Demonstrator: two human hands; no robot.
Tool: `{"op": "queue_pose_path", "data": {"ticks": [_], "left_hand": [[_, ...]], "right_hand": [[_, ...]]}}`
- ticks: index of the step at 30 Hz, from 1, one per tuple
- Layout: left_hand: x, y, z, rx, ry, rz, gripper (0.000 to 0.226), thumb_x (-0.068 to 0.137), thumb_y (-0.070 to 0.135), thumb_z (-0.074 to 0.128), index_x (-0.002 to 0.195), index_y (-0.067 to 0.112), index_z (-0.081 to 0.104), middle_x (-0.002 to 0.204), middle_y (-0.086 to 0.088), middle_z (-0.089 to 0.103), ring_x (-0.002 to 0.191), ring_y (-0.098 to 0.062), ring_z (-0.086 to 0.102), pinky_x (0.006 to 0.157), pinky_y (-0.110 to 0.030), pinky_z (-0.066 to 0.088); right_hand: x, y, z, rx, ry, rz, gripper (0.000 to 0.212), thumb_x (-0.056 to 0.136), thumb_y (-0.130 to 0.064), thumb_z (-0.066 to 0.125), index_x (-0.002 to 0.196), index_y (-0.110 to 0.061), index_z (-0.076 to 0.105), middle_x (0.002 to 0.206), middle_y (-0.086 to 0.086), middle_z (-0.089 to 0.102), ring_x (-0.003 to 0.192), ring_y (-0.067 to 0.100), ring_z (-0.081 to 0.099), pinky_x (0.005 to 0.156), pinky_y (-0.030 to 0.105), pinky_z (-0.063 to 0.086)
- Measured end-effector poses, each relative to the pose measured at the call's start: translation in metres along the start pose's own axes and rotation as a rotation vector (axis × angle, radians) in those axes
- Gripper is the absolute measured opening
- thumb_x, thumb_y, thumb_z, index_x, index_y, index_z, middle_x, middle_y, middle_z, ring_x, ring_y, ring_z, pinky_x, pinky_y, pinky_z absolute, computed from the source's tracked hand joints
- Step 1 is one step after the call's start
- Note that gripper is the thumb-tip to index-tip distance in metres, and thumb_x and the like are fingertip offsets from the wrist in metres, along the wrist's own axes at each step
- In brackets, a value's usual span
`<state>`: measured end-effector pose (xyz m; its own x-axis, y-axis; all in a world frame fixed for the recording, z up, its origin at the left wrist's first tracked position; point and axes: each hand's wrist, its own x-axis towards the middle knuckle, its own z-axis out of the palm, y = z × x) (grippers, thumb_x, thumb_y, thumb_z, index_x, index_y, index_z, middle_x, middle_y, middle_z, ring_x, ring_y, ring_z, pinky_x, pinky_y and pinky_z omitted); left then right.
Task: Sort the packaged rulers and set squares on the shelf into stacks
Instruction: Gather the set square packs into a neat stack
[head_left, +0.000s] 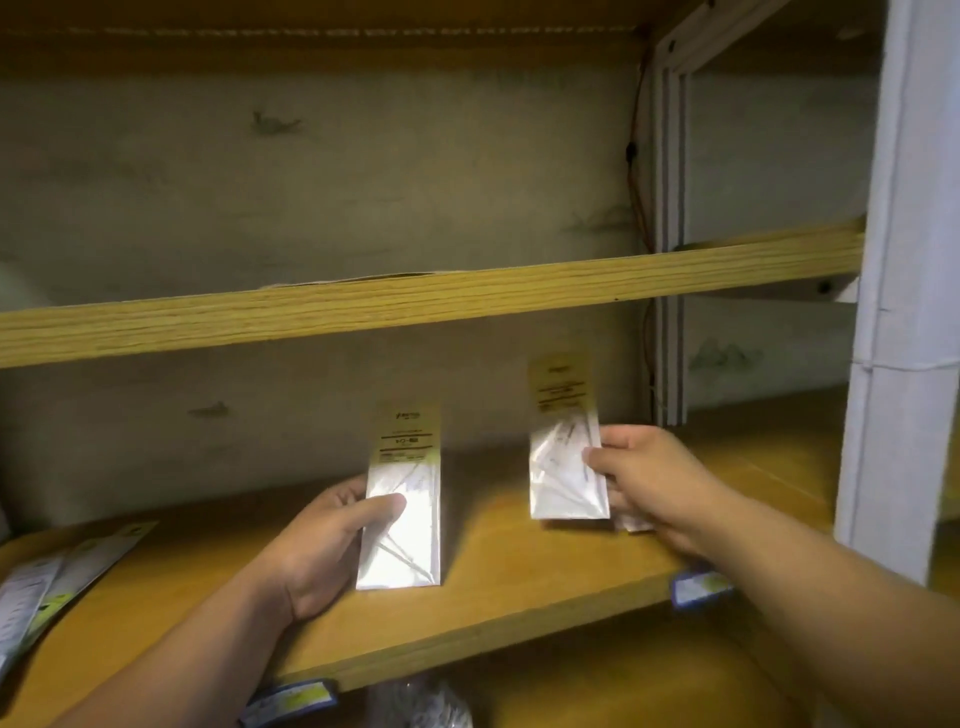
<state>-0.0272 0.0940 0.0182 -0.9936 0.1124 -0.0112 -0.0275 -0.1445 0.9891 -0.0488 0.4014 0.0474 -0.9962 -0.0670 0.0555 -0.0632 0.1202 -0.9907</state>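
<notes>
My left hand holds a packaged set square upright over the wooden shelf, thumb across its shiny front. My right hand pinches a second packaged set square by its right edge, lifted above the shelf; another pack edge shows just behind it under my fingers. Both packs have yellowish header cards at the top. At the shelf's left end lie packaged rulers, partly cut off by the frame edge.
An upper wooden shelf board crosses above the working shelf. A white post stands at the right. Price labels hang on the shelf's front edge. A clear bag sits on the shelf below.
</notes>
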Motion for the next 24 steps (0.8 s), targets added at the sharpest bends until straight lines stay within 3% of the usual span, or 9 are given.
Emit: {"op": "queue_pose_path", "data": {"ticks": [3,6,9,13,17,24], "left_hand": [[0.002,-0.001,0.000,-0.015,0.004,-0.011,0.040,0.083,0.012,0.069,0.123,0.005,0.067,0.110,-0.025,0.077,0.086,-0.033,0.079,0.076,-0.041,0.065],[0.005,-0.002,-0.002,-0.018,0.008,-0.014,0.040,0.084,0.010,0.069,0.124,0.003,0.066,0.110,-0.025,0.077,0.086,-0.033,0.079,0.074,-0.041,0.066],[0.007,-0.003,-0.004,-0.004,0.022,-0.016,0.041,0.086,0.010,0.070,0.126,0.002,0.066,0.112,-0.025,0.077,0.088,-0.033,0.079,0.075,-0.040,0.066],[0.008,-0.004,-0.005,-0.001,0.025,-0.014,0.044,0.085,0.010,0.069,0.128,0.002,0.065,0.115,-0.026,0.076,0.090,-0.034,0.078,0.075,-0.041,0.066],[0.008,-0.004,-0.006,0.004,0.019,-0.016,0.043,0.087,0.010,0.069,0.129,0.001,0.065,0.116,-0.028,0.075,0.089,-0.035,0.078,0.075,-0.041,0.066],[0.009,-0.004,-0.007,0.014,0.043,-0.021,0.045,0.087,0.012,0.069,0.131,0.003,0.064,0.119,-0.026,0.075,0.095,-0.036,0.078,0.081,-0.043,0.063]], "right_hand": [[0.006,-0.003,-0.037,-0.036,0.082,0.061,0.025,0.103,-0.006,0.056,0.125,-0.007,0.067,0.103,0.015,0.080,0.083,0.022,0.081,0.066,0.032,0.065],[0.008,-0.002,-0.062,-0.199,0.159,0.044,0.024,0.100,-0.007,0.063,0.122,-0.012,0.069,0.099,0.011,0.079,0.073,0.015,0.077,0.054,0.023,0.055],[0.013,0.007,-0.074,-0.309,0.236,0.040,0.025,0.094,-0.009,0.071,0.119,-0.007,0.074,0.102,0.009,0.079,0.085,0.018,0.074,0.062,0.025,0.053],[0.019,0.022,-0.071,-0.385,0.262,0.038,0.026,0.088,-0.016,0.080,0.113,-0.015,0.074,0.100,0.003,0.076,0.088,0.018,0.073,0.072,0.032,0.059],[0.025,0.033,-0.065,-0.508,0.283,0.033,0.027,0.085,-0.025,0.083,0.110,-0.022,0.074,0.109,0.001,0.072,0.096,0.019,0.069,0.087,0.042,0.061],[0.018,0.030,-0.052,-0.329,0.391,-0.160,0.010,0.094,-0.028,0.072,0.101,-0.024,0.076,0.098,-0.004,0.073,0.087,0.010,0.064,0.063,0.025,0.047]]}}
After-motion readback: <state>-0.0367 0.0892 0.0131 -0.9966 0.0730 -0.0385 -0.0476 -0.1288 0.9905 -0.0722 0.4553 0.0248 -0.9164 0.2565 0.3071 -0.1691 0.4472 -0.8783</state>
